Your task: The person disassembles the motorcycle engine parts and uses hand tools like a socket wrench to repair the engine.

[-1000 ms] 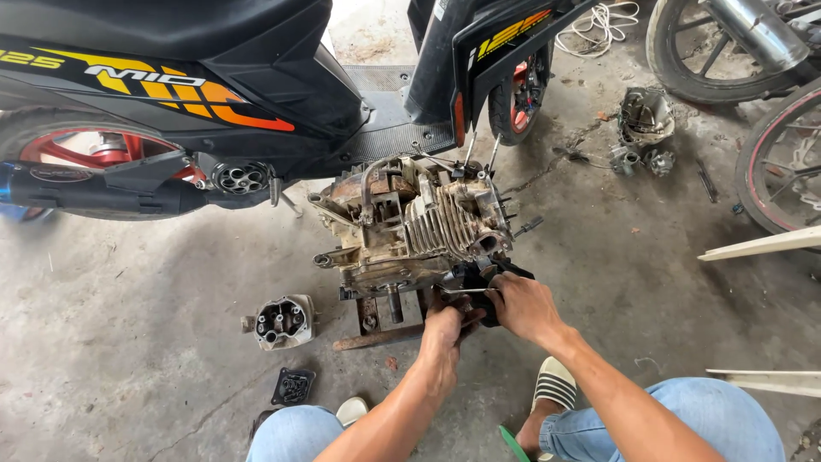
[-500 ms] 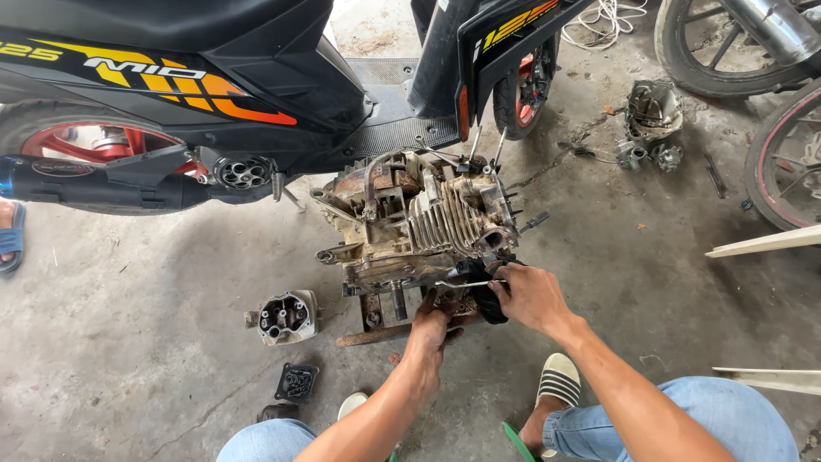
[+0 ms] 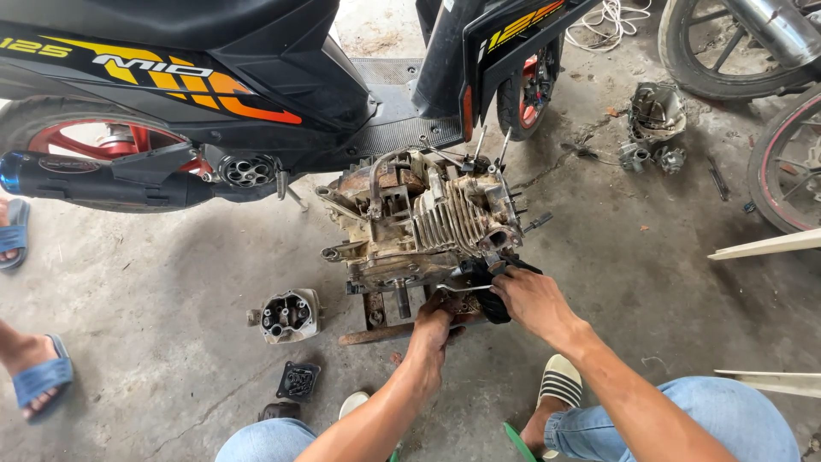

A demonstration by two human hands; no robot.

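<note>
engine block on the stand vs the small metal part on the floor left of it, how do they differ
The engine block is large, finned and raised on a stand, with both hands at its near edge; the cylinder head is small, lies loose on the concrete, untouched. Both are grimy bare metal.

One engine block (image 3: 423, 224) sits on the floor (image 3: 171, 282), resting on one wooden block (image 3: 385, 329). Two hands work at its near edge: the left hand (image 3: 434, 323) and the right hand (image 3: 532, 299). One black scooter (image 3: 214, 77) stands behind it, with one exhaust pipe (image 3: 94, 184) along its side. Two loose engine parts lie to the left of the hands: one cylinder head (image 3: 289, 314) and one small black square part (image 3: 299, 379). One pile of loose parts (image 3: 652, 128) lies at the upper right. Two other wheels (image 3: 791, 162) show at the right edge. Two blue sandals (image 3: 41, 376) show at the left edge, and one striped sandal (image 3: 561, 379) near the right knee.
</note>
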